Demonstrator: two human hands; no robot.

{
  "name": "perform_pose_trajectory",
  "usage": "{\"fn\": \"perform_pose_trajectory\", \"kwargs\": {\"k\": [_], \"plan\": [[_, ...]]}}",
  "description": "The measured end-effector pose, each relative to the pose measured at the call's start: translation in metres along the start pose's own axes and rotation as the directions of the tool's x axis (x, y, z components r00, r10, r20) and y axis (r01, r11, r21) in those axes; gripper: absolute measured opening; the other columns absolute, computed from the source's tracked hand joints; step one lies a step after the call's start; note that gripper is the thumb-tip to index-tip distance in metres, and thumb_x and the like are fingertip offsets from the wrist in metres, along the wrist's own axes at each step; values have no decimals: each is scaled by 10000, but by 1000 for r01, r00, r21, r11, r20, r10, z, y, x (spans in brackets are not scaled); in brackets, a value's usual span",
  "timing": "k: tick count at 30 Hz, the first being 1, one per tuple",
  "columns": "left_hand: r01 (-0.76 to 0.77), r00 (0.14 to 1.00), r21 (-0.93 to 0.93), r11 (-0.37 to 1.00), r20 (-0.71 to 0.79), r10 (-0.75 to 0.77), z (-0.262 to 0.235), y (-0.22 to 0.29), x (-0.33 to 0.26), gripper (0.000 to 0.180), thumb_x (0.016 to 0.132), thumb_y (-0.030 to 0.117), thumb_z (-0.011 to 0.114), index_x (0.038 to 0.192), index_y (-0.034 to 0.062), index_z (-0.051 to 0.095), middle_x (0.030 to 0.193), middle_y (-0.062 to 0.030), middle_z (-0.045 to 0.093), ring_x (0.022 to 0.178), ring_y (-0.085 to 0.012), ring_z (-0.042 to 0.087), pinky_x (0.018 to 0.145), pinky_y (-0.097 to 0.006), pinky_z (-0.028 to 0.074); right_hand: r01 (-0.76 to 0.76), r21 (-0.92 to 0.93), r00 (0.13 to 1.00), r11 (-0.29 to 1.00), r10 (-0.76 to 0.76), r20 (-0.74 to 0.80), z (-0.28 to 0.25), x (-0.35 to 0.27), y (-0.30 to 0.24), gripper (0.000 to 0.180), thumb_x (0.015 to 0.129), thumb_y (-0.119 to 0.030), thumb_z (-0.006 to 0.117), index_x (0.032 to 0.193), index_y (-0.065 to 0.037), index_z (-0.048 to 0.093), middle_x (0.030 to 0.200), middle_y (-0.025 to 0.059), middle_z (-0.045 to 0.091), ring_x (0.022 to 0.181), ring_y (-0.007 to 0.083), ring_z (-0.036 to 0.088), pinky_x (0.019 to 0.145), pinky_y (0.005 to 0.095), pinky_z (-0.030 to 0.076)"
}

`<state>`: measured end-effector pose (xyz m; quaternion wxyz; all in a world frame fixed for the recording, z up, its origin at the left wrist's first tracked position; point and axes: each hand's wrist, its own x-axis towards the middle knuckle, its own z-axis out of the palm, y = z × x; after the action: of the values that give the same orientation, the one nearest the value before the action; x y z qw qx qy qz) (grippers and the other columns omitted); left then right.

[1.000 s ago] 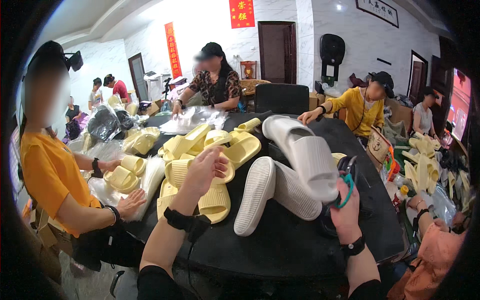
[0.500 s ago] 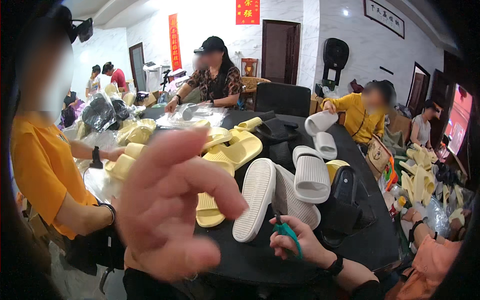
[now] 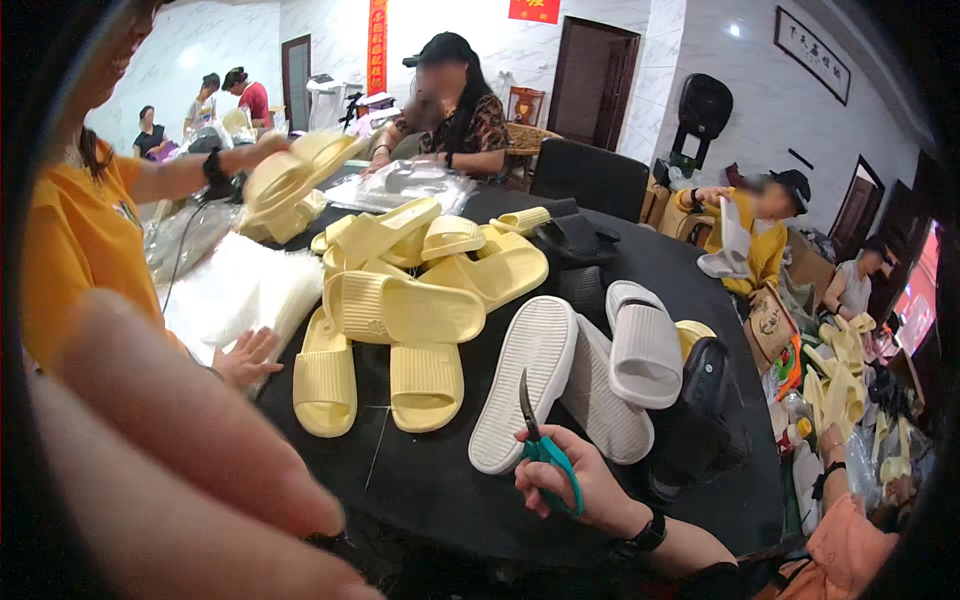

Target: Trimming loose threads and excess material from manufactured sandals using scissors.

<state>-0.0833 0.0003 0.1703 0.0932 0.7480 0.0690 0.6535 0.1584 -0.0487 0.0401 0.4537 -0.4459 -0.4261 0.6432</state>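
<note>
In my right hand [image 3: 597, 488] is a pair of scissors [image 3: 548, 462] with teal handles and dark, slightly curved blades pointing upward. Behind the blades a white slide slipper [image 3: 522, 390] shows its ribbed sole; it overlaps another white slipper [image 3: 607, 405]. My left hand [image 3: 190, 440] looms very near the camera at the lower left, blurred, its fingers stretched out with nothing seen in them. Beyond it are a pale yellow slipper [image 3: 325, 385], another yellow one [image 3: 427, 395] and a pile of yellow slippers [image 3: 410, 300] on the black table [image 3: 400, 490].
Black slippers [image 3: 700, 420] lie to the right. At left a person in an orange shirt [image 3: 90, 260] lifts yellow slippers [image 3: 295, 180] beside clear plastic bags [image 3: 240, 290]. Across the table another person handles plastic packaging [image 3: 405, 185]; one in yellow holds a white slipper [image 3: 735, 240].
My left hand has swung down and left, uncovering the yellow slippers. My right hand has shifted slightly left, and the scissors' blades now point up. The co-worker at left has raised yellow slippers.
</note>
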Motion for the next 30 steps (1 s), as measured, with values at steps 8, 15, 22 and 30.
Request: {"fn": "perform_pose_trajectory", "kwargs": {"k": [8,15,22,30], "plan": [[-40,996,324,945,-60,62,-47,-20,-24,463,901,270,496,1243,-16,369,814,-127,555,678,-233,558,611,-317,484,-63,-108,998,992,62,-12,5,7,7,403,889,-88,597,1246,-12,426,838,92,603,647,144,608,527,259,494],[-100,983,571,815,-67,168,-85,-28,-32,407,890,248,494,1184,-21,414,841,-136,557,705,-236,558,629,-317,481,-122,-2,992,993,122,-33,-4,-3,33,439,881,-94,620,1264,-23,418,875,106,608,681,151,620,547,270,506],[-72,997,581,810,49,54,-85,-36,-52,354,878,226,493,1124,-27,459,869,-146,558,732,-239,558,646,-317,478,-33,-21,997,999,35,69,-17,15,34,452,915,-165,586,1305,-42,394,872,65,604,682,110,607,536,218,481],[-233,971,608,759,182,152,-63,-51,-31,303,866,201,490,1056,-34,511,900,-158,560,763,-243,557,667,-317,474,-28,82,997,996,22,78,-29,9,33,426,903,-149,574,1285,-44,417,819,36,589,616,79,576,481,203,463]]}}
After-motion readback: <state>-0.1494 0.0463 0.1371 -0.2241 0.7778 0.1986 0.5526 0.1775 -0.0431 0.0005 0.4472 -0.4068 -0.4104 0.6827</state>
